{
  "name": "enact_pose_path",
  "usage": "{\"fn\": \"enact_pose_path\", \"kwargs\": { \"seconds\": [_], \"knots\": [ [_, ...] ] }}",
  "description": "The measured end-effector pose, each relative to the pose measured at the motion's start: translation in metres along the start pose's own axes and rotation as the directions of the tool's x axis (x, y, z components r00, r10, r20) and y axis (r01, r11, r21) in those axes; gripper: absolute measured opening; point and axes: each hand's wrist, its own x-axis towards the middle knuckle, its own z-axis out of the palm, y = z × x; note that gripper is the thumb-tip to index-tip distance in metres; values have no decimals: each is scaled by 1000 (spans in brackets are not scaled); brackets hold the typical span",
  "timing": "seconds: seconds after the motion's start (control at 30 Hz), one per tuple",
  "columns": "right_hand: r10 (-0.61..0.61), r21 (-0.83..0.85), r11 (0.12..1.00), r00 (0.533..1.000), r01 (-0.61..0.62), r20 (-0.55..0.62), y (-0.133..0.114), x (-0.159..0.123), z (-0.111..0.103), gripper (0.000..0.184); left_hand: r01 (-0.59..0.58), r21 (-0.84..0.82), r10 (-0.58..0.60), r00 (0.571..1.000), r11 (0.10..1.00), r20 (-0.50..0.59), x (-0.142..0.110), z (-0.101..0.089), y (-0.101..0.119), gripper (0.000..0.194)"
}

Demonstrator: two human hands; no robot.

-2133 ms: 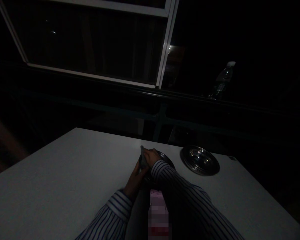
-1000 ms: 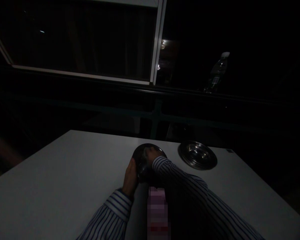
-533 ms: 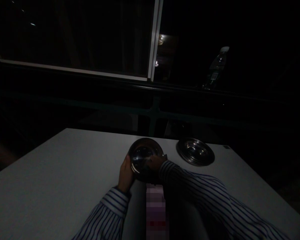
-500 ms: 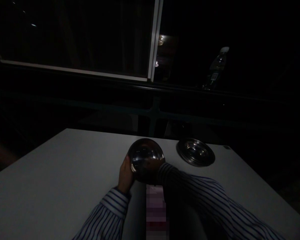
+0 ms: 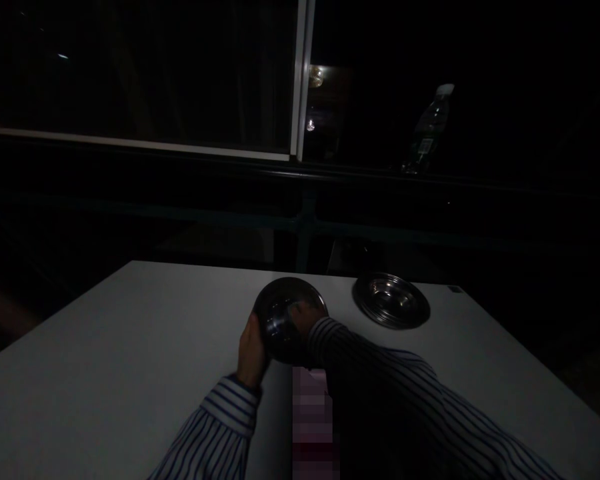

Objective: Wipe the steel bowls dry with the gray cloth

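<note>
A shiny metal bowl [image 5: 275, 327] is tilted up near the far edge of the white table [image 5: 145, 347]. My left hand [image 5: 251, 350] grips its left rim, with the thumb up along the side and the other fingers hidden behind. My right hand [image 5: 307, 316] reaches across the bowl's surface, its fingers bent and pressed against the metal. Whether a cloth or anything else is in those fingers is too dark to make out. To the right, a stack of metal dishes [image 5: 393, 301] rests on the table.
Behind the table runs a dark ledge with a clear plastic bottle [image 5: 427, 133] on it, beside a pale window frame [image 5: 300, 87]. A blurred, skin-toned shape [image 5: 3, 307] shows at the far left. A pixelated strip [image 5: 313, 420] covers the bottom middle.
My right hand has shifted left and up over the bowl, from its right rim towards the middle. The left hand keeps its hold. The view has moved slightly.
</note>
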Motion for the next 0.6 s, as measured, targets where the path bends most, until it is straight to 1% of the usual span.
{"fn": "enact_pose_path", "kwargs": {
  "seconds": [0.1,0.17,0.2,0.23,0.27,0.3,0.33,0.4,0.43,0.5,0.53,0.57,0.6],
  "knots": [
    [-34,136,990,998,40,-45,-22,-7,10,26,16,-7,-16,999,1000,49,0,2,-2,54],
    [-5,251,967,992,37,-127,-43,-4,16,26,45,-16,-44,995,999,89,1,3,-4,57],
    [24,326,945,984,35,-175,-52,-3,18,28,56,-16,-55,994,998,92,1,3,-4,57],
    [44,392,919,975,46,-217,-58,-3,21,28,60,-15,-58,996,998,73,2,2,-4,56],
    [27,422,903,969,81,-245,-61,-5,22,28,57,-12,-57,998,998,38,2,1,-3,55],
    [-26,412,901,965,136,-260,-60,-9,24,27,52,-3,-52,999,999,-2,2,-1,-1,54],
    [-97,372,908,961,192,-261,-54,-14,24,25,41,12,-40,998,999,-40,2,-2,1,53],
    [-244,209,936,949,284,-201,-33,-29,21,21,8,42,-5,998,999,-70,1,-5,8,53],
    [-250,168,945,950,282,-187,-19,-36,18,21,-8,47,11,998,999,-63,0,-5,12,53],
    [-320,-43,947,944,317,-77,9,-47,11,20,-33,34,35,999,999,-36,-2,-5,17,52],
    [-301,-110,949,953,294,-44,18,-49,10,17,-41,21,41,999,999,-28,-2,-4,18,51],
    [-277,-120,956,958,267,-74,23,-49,10,17,-47,14,47,999,999,-20,-3,-3,18,51],
    [-269,-87,962,957,261,-107,23,-47,13,17,-52,16,53,999,998,-15,-3,-1,18,51]
  ]
}}
